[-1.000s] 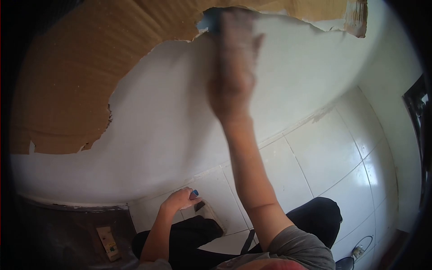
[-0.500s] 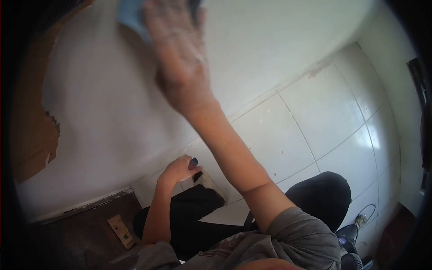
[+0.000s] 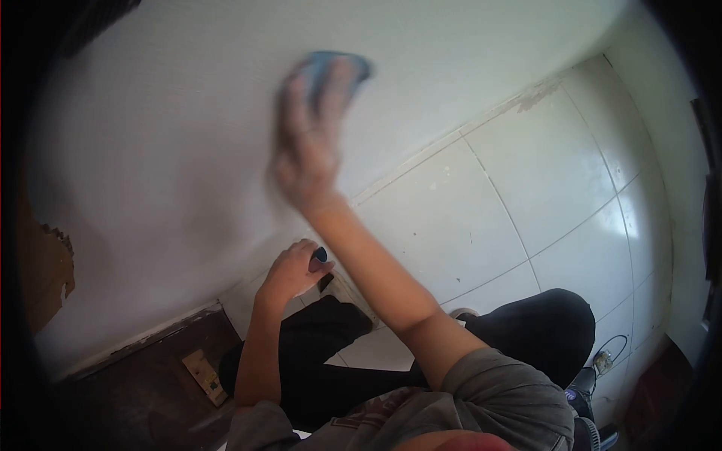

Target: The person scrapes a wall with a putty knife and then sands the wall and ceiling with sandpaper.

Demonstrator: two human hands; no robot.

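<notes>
My right hand [image 3: 308, 143] presses flat against the white wall [image 3: 165, 150], its fingers spread over a blue pad [image 3: 331, 66] that shows past the fingertips. It is blurred with motion. Lower down, my left hand [image 3: 289, 269] is closed around a small tool with a blue end [image 3: 321, 255], held near the foot of the wall above a dark blade-like part [image 3: 326, 282]. I am crouched, my dark trousers [image 3: 526, 331] over the floor.
White floor tiles [image 3: 541, 195] stretch to the right. Torn brown cardboard [image 3: 41, 274] hangs on the wall at far left. A dark wooden surface [image 3: 135, 383] with a small tan device [image 3: 204, 377] lies at lower left. A cable [image 3: 609, 353] lies at lower right.
My right hand with the blue pad has swept down and across the wall. The view has dropped, so the cardboard has slid out to the left. My left hand keeps its grip.
</notes>
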